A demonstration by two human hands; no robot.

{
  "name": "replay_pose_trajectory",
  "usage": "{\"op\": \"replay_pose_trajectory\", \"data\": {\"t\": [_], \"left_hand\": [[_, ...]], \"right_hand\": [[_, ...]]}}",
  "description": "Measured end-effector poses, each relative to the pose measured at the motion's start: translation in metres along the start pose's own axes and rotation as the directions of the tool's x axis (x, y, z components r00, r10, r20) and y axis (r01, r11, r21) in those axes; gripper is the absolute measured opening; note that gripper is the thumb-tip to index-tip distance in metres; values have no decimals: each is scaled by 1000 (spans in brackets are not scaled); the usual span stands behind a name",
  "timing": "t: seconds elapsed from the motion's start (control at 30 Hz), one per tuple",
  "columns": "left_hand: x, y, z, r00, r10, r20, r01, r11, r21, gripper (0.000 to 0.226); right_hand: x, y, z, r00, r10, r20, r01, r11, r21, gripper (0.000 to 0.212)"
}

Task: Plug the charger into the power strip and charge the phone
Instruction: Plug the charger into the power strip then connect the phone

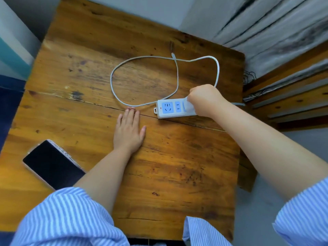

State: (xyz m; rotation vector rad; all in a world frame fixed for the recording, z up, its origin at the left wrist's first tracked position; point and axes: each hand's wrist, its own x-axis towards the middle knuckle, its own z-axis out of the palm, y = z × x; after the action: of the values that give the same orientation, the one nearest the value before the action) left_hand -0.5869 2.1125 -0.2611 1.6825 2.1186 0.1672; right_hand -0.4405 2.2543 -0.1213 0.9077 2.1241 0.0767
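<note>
The right hand [204, 99] is closed on the charger at the strip [174, 108], the left hand [128, 129] lies flat and empty on the surface [168, 166], the phone [51, 163] waits nearby, so she should push straight down.

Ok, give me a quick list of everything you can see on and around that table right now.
table: one, brown wood, fills the view
power strip: one, white with blue sockets, right of centre
charger: one, white, mostly hidden under the right hand at the strip
cable: one, white, looped behind the strip, free end far side
phone: one, dark screen, near left
left hand: flat on the table
right hand: closed on the charger
</note>
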Motion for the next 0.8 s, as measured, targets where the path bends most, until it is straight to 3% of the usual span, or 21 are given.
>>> {"op": "replay_pose_trajectory", "data": {"t": [0.4, 0.53, 0.8], "left_hand": [[0, 3, -1, 1000, -23, 4, 23, 1000, 15, 57], [1, 4, -1, 999, -37, -10, 38, 999, 11, 65], [0, 5, -2, 999, -47, -2, 47, 998, 33, 68]], "right_hand": [[5, 8, 15, 997, -80, -20, 81, 992, 96, 30], [10, 14, 15, 993, -118, -10, 118, 979, 165, 35], [11, 11, 16, 988, -153, -12, 153, 979, 132, 33]]}}
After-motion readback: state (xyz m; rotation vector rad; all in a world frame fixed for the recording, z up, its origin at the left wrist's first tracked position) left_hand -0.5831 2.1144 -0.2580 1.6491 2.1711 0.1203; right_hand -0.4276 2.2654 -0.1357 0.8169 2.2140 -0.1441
